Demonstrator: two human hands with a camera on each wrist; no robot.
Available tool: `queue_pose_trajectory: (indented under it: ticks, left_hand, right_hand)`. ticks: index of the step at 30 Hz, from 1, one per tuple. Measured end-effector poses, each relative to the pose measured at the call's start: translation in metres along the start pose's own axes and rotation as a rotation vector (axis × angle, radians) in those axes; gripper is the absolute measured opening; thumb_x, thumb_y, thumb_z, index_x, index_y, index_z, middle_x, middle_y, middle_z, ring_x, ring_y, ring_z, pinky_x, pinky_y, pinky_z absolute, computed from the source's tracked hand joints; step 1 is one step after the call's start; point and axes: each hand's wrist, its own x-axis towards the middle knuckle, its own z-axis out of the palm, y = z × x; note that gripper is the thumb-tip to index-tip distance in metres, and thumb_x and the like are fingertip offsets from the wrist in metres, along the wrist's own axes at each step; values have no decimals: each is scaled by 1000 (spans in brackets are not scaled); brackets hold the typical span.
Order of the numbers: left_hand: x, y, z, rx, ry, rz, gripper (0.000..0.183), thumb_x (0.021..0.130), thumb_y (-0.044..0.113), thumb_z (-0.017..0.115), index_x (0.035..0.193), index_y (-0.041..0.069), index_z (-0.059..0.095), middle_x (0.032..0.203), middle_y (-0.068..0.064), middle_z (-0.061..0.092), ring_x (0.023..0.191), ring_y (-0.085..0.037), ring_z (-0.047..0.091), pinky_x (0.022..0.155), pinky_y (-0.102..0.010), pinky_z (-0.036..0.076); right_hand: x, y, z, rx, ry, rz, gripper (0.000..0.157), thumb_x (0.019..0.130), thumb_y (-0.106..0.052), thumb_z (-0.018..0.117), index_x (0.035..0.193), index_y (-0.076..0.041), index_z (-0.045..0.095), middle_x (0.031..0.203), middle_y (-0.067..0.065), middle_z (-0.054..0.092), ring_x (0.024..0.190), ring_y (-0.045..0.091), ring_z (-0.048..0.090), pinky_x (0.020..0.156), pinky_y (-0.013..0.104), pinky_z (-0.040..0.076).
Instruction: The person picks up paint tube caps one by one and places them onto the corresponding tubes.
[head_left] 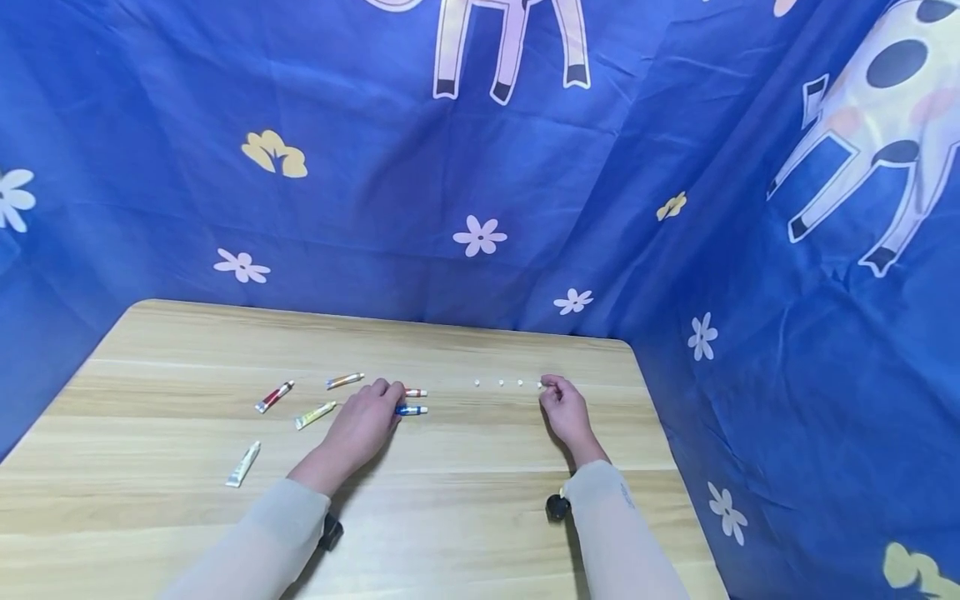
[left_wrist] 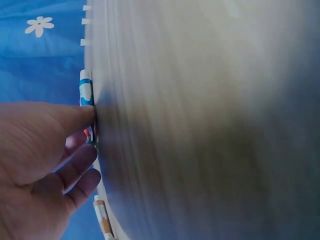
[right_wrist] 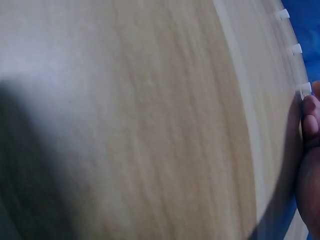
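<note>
My left hand is over the table with its fingers bent. Its thumb and fingers hold the left part of a blue paint tube, whose white cap points right. Just beyond lies an orange-red paint tube, partly hidden by the fingers. In the left wrist view the thumb covers the middle of the blue tube. Farther right, my right hand pinches a small white piece at its fingertips, at the right end of a row of similar white pieces.
Left of my left hand lie an orange-brown tube, a yellow tube, a dark red tube and a whitish tube. Blue patterned cloth hangs behind and to the right of the wooden table.
</note>
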Motion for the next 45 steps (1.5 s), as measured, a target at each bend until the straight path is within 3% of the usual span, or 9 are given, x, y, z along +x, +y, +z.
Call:
queue_pose_trajectory:
  ticks: [7, 13, 21, 24, 31, 38, 45]
  left_hand:
    - [-10, 8, -2, -3, 17, -40, 27, 93, 10, 82, 114, 8, 66, 101, -12, 70, 85, -30, 66, 74, -50, 57]
    - [-34, 12, -5, -92, 36, -156, 32, 96, 14, 76, 123, 3, 64, 108, -13, 70, 100, -36, 69, 91, -57, 56]
    - [-48, 6, -40, -312, 34, -322, 30, 102, 14, 68, 127, 0, 62, 122, -23, 70, 101, -35, 70, 91, -59, 59]
    - [-56, -3, -53, -308, 47, -378, 30, 103, 16, 66, 128, -1, 62, 122, -25, 69, 95, -33, 69, 85, -57, 59]
    - [-81, -41, -70, -187, 133, -442, 27, 99, 13, 68, 120, -4, 66, 115, -29, 71, 99, -46, 70, 83, -62, 54]
    - [-105, -72, -75, -122, 90, -500, 34, 101, 18, 66, 125, -6, 64, 121, -35, 68, 101, -53, 66, 81, -66, 51]
    - [-121, -89, -79, -73, 18, -576, 39, 105, 26, 61, 127, -6, 61, 122, -39, 64, 101, -59, 63, 79, -67, 50]
  right_hand:
    - [0, 6, 4, -45, -30, -24, 33, 102, -10, 63, 133, -6, 74, 106, 11, 67, 95, 18, 61, 89, 32, 52]
    - [-1, 8, 6, -52, -22, -48, 26, 100, -8, 67, 123, -7, 79, 97, 6, 64, 89, 11, 57, 81, 23, 50]
    - [-3, 7, 2, -57, -9, -40, 20, 101, -9, 70, 117, -7, 80, 95, 3, 60, 87, 12, 56, 78, 22, 48]
    - [-3, 10, 3, -66, -12, -37, 18, 100, -9, 71, 116, -8, 80, 95, 2, 61, 87, 11, 56, 78, 21, 48]
    - [-3, 9, 6, -70, -28, -33, 16, 101, -12, 74, 115, -9, 81, 96, 2, 60, 86, 10, 55, 78, 21, 48]
    - [-1, 3, 5, -78, -20, -33, 16, 102, -14, 74, 115, -9, 81, 97, 3, 60, 87, 12, 55, 77, 21, 48]
    - [-1, 1, 3, -84, -19, -34, 15, 101, -14, 74, 113, -9, 82, 98, 3, 61, 87, 12, 56, 77, 21, 48]
